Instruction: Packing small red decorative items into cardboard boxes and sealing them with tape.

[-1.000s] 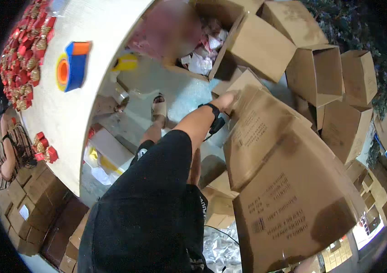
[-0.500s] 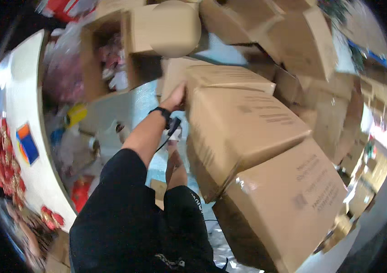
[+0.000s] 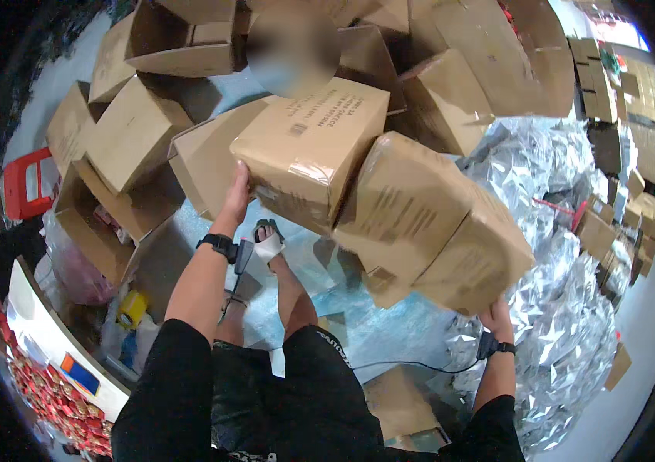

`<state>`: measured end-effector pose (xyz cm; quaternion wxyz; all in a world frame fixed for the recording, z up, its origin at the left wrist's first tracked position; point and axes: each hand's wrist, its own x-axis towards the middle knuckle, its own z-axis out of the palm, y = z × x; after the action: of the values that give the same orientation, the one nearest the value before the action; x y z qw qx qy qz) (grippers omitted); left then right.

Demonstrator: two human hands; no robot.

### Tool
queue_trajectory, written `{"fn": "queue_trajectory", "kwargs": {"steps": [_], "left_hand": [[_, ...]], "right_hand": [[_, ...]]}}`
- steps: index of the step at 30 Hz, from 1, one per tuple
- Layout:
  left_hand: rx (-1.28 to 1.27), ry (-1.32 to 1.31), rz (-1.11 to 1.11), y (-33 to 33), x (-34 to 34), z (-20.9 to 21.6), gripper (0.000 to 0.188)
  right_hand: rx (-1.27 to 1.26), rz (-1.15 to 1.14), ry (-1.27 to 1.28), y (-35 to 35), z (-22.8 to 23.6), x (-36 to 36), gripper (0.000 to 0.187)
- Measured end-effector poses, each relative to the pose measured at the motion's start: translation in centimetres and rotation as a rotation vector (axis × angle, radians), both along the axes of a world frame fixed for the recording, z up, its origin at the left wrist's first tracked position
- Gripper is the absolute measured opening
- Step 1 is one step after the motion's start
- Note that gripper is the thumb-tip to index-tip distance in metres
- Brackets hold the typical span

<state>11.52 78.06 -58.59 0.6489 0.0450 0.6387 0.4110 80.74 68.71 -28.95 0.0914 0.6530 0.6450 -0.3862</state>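
A row of brown cardboard boxes is held between my two hands. At its left end, a taped box [image 3: 308, 154] with dark print on top meets my left hand [image 3: 237, 192], whose fingers press against its side. A middle box [image 3: 404, 192] touches it on the right, and beyond that comes an end box [image 3: 477, 258]. My right hand [image 3: 497, 316] grips the lower edge of this end box, its fingers partly hidden underneath. The boxes are tilted above the bluish floor [image 3: 296, 289].
Open and shut cartons [image 3: 139, 135] crowd the far side. Crumpled silver foil sheeting [image 3: 551, 323] covers the right. A white table [image 3: 42, 331] with red ornaments [image 3: 58, 400] stands left, near a red stool [image 3: 28, 185]. A dark cable [image 3: 404, 363] runs toward my right wrist.
The row of boxes has swung round, its right end now higher and farther from me. My right hand has come into view under that end. My left hand stays on the left side.
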Motion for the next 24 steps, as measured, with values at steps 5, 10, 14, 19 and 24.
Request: {"fn": "queue_trajectory", "kwargs": {"steps": [5,10,14,19,24], "left_hand": [[0.096,0.007,-0.191,-3.4,0.8,1.4,0.078],[0.267,0.009,-0.535,-3.5,6.2,9.7,0.051],[0.439,-0.070,-0.748,-1.0,11.7,14.4,0.064],[0.608,-0.257,-1.103,-1.1,18.9,18.7,0.073],[0.571,0.011,-1.186,-1.8,20.3,15.8,0.055]], "right_hand": [[-0.201,-1.351,0.599,-3.6,-8.5,-4.4,0.079],[-0.422,-1.068,0.630,-6.0,-16.2,-17.7,0.083],[-0.643,-1.409,1.016,-4.8,-18.1,-27.4,0.087],[-0.446,-1.573,1.185,-3.5,-15.5,-33.5,0.070],[-0.183,-1.282,1.058,-1.8,-14.0,-32.3,0.055]]}}
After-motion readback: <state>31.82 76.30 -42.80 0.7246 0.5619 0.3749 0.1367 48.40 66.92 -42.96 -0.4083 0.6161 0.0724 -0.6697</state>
